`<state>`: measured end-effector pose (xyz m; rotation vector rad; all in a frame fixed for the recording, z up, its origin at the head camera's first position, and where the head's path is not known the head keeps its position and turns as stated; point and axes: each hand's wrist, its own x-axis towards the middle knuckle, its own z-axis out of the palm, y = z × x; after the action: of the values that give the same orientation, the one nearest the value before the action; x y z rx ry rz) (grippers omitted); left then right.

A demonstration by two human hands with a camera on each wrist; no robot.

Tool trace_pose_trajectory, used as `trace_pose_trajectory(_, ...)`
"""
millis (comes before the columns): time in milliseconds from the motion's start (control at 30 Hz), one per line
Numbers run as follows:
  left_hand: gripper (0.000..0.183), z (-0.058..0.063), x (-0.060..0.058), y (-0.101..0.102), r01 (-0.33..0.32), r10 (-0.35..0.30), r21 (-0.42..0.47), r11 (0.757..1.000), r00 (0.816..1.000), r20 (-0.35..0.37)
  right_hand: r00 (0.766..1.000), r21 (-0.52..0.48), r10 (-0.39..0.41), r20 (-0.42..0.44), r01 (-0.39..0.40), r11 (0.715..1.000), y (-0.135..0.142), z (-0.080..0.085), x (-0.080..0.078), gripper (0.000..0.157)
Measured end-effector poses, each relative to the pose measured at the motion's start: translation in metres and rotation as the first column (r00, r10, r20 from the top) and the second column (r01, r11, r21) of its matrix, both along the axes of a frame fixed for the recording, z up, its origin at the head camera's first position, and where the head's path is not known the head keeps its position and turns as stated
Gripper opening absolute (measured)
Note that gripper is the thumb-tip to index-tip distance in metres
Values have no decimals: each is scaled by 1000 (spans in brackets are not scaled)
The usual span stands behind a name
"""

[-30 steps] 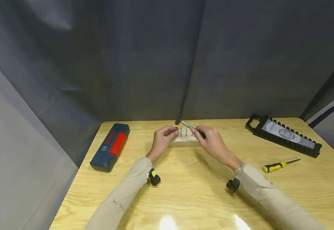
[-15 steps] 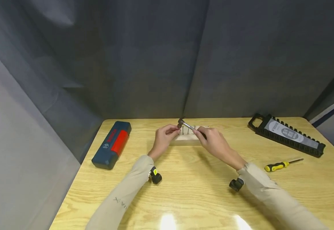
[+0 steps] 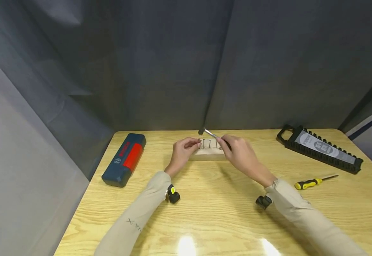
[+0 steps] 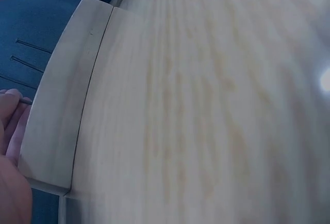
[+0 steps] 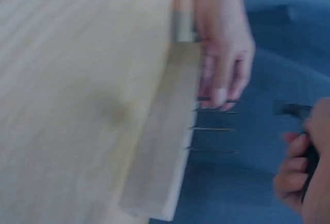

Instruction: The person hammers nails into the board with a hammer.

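On the table stands a pale wooden block (image 3: 209, 157) with several nails (image 3: 209, 143) upright in its top. My left hand (image 3: 182, 151) is at the block's left end, thumb and fingertips pinching a nail (image 4: 25, 101) that stands on the block. My right hand (image 3: 241, 156) grips a small hammer (image 3: 210, 133) by its black handle. The hammer's dark head (image 3: 201, 131) is raised above the pinched nail, apart from it. In the right wrist view the hammer head (image 5: 289, 108) faces the left hand (image 5: 227, 54) across a gap.
A blue and red case (image 3: 123, 160) lies on the table (image 3: 211, 206) to the left. To the right are a black wrench rack (image 3: 321, 148) and a yellow and black screwdriver (image 3: 310, 183). A dark curtain (image 3: 160, 71) hangs behind the table's back edge.
The hammer head came down onto the pinched nail half a second ago and has since risen off it. My left hand keeps its pinch on the nail, and the view shifted slightly.
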<state>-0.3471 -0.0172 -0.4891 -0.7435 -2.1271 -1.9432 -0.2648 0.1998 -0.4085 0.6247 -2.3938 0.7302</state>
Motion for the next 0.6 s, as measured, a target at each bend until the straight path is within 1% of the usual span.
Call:
trace_pose_trajectory(67, 14, 1, 1, 0, 4, -4, 3, 1000, 1000, 5, 997, -72, 7, -81, -13, 997, 0, 5, 0, 22)
trace_pose_trajectory(100, 15, 2, 1, 0, 7, -7, 5, 1000, 1000, 7, 995, -97, 11, -101, -21, 995, 0, 6, 0, 20)
trace_pose_trajectory(133, 15, 2, 1, 1, 7, -7, 5, 1000, 1000, 10, 995, -104, 12, -99, -22, 994, -1, 5, 0, 19)
trace_pose_trajectory(167, 15, 1, 2, 0, 8, -8, 4, 1000, 1000, 14, 997, -87, 8, -75, -15, 996, -1, 3, 0, 21)
trace_pose_trajectory(267, 14, 0, 3, 0, 13, -13, 7, 1000, 1000, 28, 999, -2, -25, 22, 25, 1000, -1, -5, 2, 27)
trace_pose_trajectory(300, 14, 0, 3, 0, 10, -11, 7, 1000, 1000, 29, 999, 15, -36, 36, 35, 999, -2, -5, 3, 29)
trace_pose_trajectory(333, 13, 0, 3, 0, 6, -6, 3, 1000, 1000, 30, 999, 9, -41, 29, 41, 999, -2, -4, 4, 29)
trace_pose_trajectory(367, 13, -1, 3, -1, 5, -5, 4, 1000, 1000, 30, 999, -19, -42, -2, 42, 999, -2, -3, 4, 28)
trace_pose_trajectory(433, 13, 0, 2, -1, -1, 0, 6, 1000, 1000, 30, 994, -110, -47, -94, 37, 993, -2, 1, 5, 23)
trace_pose_trajectory(500, 13, 0, 2, -1, -1, 1, 2, 1000, 1000, 27, 988, -166, -48, -145, 24, 986, -2, 2, 5, 18)
trace_pose_trajectory(533, 13, 0, 2, -1, 0, 0, -1, 1000, 1000, 28, 989, -158, -45, -141, 22, 987, -2, 0, 5, 18)
trace_pose_trajectory(600, 13, 0, 2, -1, 1, -1, -7, 1000, 1000, 31, 997, -89, -35, -69, 29, 996, -3, -3, 5, 21)
